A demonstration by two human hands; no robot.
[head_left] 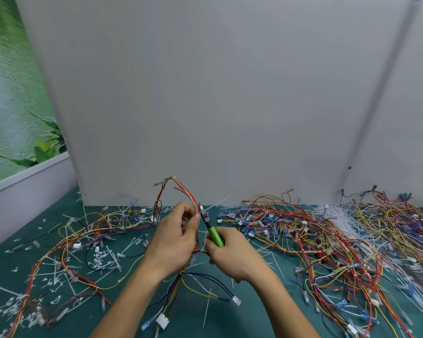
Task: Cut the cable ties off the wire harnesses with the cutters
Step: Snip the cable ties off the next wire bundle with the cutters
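My left hand (175, 236) grips a wire harness (181, 191) of red, yellow and orange wires, lifted above the table; its loop arches up past my fingers and its tails with white connectors (162, 321) hang down between my forearms. My right hand (232, 254) holds green-handled cutters (211, 230), whose dark jaws point up and sit against the wires right beside my left thumb. The cable tie at the jaws is too small to make out.
The green table mat (15, 259) is strewn with cut white cable ties (100, 261) and a loose harness at the left (88, 230). A big tangled pile of harnesses (340, 235) fills the right side. A white partition (205, 93) stands just behind.
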